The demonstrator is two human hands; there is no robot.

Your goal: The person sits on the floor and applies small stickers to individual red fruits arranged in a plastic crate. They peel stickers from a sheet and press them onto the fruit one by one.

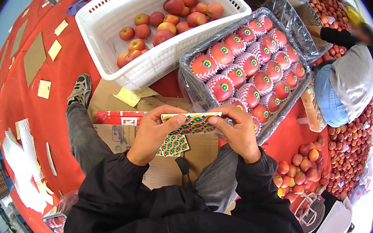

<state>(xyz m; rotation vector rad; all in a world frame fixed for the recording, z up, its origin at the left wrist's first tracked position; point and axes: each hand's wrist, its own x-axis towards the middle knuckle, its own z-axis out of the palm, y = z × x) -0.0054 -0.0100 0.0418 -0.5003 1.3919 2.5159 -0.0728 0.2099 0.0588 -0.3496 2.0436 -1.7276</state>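
Note:
Between my two hands is a sheet of green, red and yellow fruit stickers [194, 123], folded or stacked, tilted towards me. My left hand [157, 132] pinches its left end, thumb on the near face. The right end is pinched by my right hand [238, 131]. More sticker sheets [173, 146] lie below on the cardboard [202, 156]. Just beyond my right hand stands a box lined with dark plastic [192, 94], filled with rows of apples [222, 89] in pink foam nets. Most of these apples show a round green and yellow sticker.
A white plastic crate [147, 67] holding loose apples [162, 38] stands ahead, left of the box. At the right, a seated person [349, 76] reaches to another lined box [297, 22]. Loose apples [301, 171] are heaped on the red floor covering [73, 51]. Paper scraps [54, 49] lie left.

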